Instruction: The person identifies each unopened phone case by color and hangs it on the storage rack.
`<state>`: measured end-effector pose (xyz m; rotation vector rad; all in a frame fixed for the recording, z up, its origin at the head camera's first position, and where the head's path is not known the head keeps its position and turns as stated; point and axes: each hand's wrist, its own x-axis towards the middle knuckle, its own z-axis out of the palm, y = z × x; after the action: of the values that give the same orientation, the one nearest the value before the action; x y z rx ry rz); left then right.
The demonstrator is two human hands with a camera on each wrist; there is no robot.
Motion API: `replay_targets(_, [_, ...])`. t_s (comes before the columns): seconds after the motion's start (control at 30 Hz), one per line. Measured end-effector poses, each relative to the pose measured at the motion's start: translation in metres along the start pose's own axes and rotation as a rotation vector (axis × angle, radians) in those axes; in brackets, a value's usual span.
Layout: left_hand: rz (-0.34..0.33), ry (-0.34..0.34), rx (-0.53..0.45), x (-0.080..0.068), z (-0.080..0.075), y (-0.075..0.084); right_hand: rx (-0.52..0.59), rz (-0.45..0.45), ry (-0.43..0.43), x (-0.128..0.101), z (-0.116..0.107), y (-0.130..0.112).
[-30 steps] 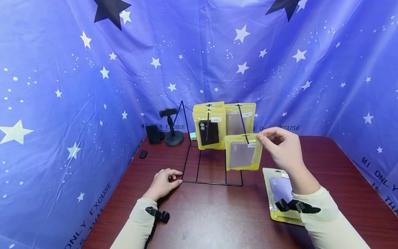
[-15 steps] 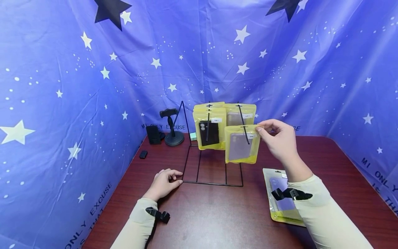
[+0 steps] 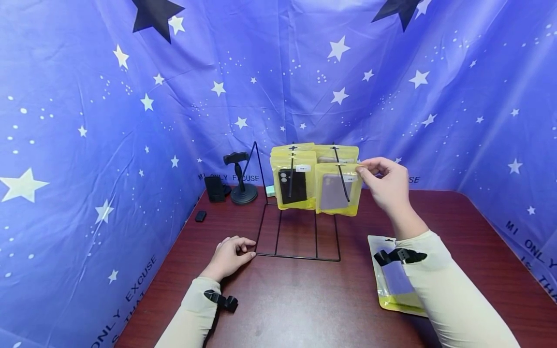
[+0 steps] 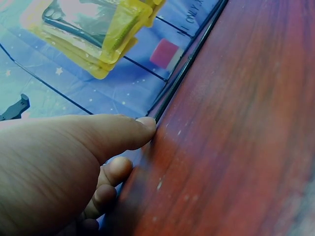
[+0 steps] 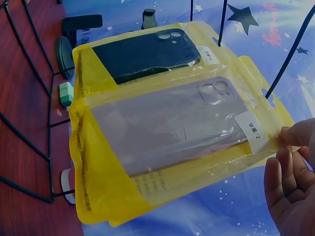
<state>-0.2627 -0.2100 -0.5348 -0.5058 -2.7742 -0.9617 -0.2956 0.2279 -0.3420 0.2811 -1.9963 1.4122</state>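
Observation:
My right hand (image 3: pixel 387 186) pinches the top right corner of a yellow-clear bag holding a pale purple phone case (image 3: pixel 336 191). The right hook of a black wire display rack (image 3: pixel 297 256) runs through the bag's hang hole; the hook's tip shows in front of the case. Directly behind it hangs another bagged case (image 3: pixel 326 151), mostly covered. Bagged cases hang on the left hook, a black phone case (image 3: pixel 293 186) foremost. My left hand (image 3: pixel 229 255) pinches the rack's front left base corner, the thumb (image 4: pixel 140 129) on the wire in the left wrist view.
Another bagged purple phone case (image 3: pixel 397 282) lies on the table at right, partly under my right forearm. A black phone stand (image 3: pixel 243 192), a dark upright block (image 3: pixel 215 188) and a small black item (image 3: pixel 200 215) stand back left. A starry cloth hangs behind.
My right hand has moved up and back, sliding the bagged purple case along the right hook toward the bag behind. The left hand has stayed at the rack corner.

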Motion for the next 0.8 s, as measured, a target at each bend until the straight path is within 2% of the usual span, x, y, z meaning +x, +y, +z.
replay_targets(0.17, [0.005, 0.002, 0.006, 0.000, 0.002, -0.002, 0.014, 0.008, 0.030, 0.008, 0.004, 0.010])
replay_targets(0.43, [0.005, 0.004, 0.006, 0.000, 0.001, -0.001, 0.005, 0.018, 0.063, 0.019, 0.012, 0.014])
replay_targets(0.8, [0.006, 0.008, 0.005, 0.001, 0.001, -0.001, 0.051, 0.065, 0.095, 0.033, 0.021, 0.020])
